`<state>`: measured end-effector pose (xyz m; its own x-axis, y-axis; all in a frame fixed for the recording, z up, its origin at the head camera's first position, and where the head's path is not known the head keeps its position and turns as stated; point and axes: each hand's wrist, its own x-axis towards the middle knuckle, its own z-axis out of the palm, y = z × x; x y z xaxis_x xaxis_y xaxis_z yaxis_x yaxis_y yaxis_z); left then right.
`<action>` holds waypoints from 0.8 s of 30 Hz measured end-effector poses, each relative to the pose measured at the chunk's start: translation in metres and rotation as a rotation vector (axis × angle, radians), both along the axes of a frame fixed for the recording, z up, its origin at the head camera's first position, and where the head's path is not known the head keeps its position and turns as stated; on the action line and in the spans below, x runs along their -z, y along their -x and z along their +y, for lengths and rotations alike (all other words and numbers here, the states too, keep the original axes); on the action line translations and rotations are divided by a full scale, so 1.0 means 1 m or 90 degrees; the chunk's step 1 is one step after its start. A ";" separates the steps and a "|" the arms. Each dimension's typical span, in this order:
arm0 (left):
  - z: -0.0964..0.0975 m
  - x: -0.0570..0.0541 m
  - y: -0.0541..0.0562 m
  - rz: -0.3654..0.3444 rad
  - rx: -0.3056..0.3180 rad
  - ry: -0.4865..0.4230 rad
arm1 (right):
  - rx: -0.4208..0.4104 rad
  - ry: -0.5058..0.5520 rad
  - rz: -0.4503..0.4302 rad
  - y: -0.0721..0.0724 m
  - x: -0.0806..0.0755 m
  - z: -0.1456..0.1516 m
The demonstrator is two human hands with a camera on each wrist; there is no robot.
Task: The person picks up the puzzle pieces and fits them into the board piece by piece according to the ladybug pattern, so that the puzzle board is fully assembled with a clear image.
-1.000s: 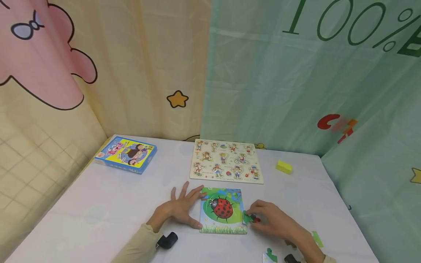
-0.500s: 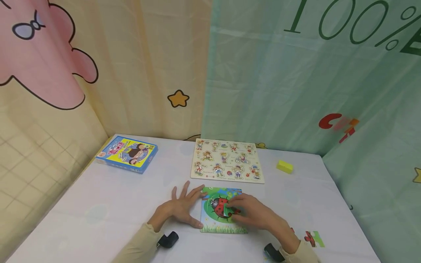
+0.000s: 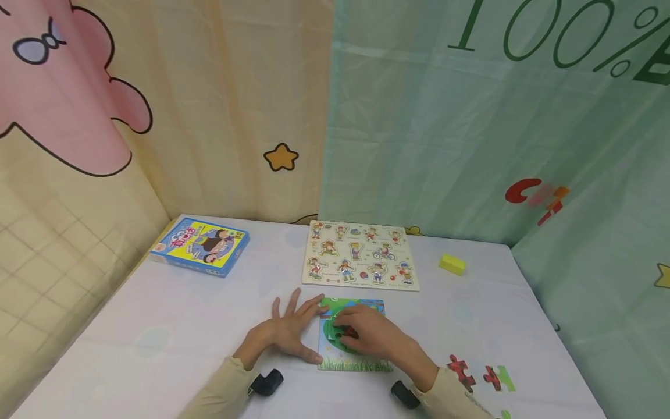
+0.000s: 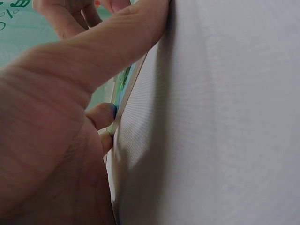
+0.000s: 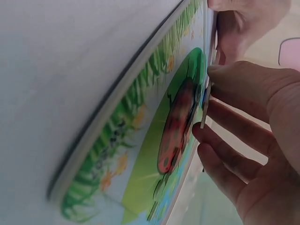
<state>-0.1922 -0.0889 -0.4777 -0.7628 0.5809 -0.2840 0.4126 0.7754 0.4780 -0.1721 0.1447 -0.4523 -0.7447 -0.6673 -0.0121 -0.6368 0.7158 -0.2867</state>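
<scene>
A square ladybug puzzle board [image 3: 356, 365] lies flat on the white table. My left hand [image 3: 288, 331] is spread along its left side. In the left wrist view the thumb and fingertips of that hand touch the board's edge [image 4: 133, 75]. Over the left-middle part of the picture, my right hand [image 3: 374, 334] pinches a puzzle piece [image 3: 335, 333] with green and red on it. The right wrist view shows the piece [image 5: 205, 110] edge-on between thumb and fingers, just above the board. That hand hides most of the ladybug in the head view.
Loose puzzle pieces lie at the right: a red one [image 3: 460, 372], a red and green one [image 3: 499, 378], and another half hidden by the sleeve. Behind the board are a peg puzzle [image 3: 361, 256], a yellow block [image 3: 452, 265] and a blue box [image 3: 201, 244].
My right hand has carried the piece leftward from the board's right edge to over the ladybug. Loose pieces under the right arm now show. The left hand has stayed in place.
</scene>
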 end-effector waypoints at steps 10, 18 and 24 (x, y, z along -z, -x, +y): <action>0.000 -0.001 -0.001 -0.003 0.002 -0.016 | -0.020 -0.057 0.044 0.000 0.002 -0.013; 0.000 -0.001 -0.002 -0.004 -0.002 -0.014 | -0.011 -0.107 0.061 -0.004 -0.002 -0.018; 0.000 -0.003 -0.002 -0.002 -0.003 -0.012 | -0.016 -0.172 0.147 -0.009 -0.003 -0.023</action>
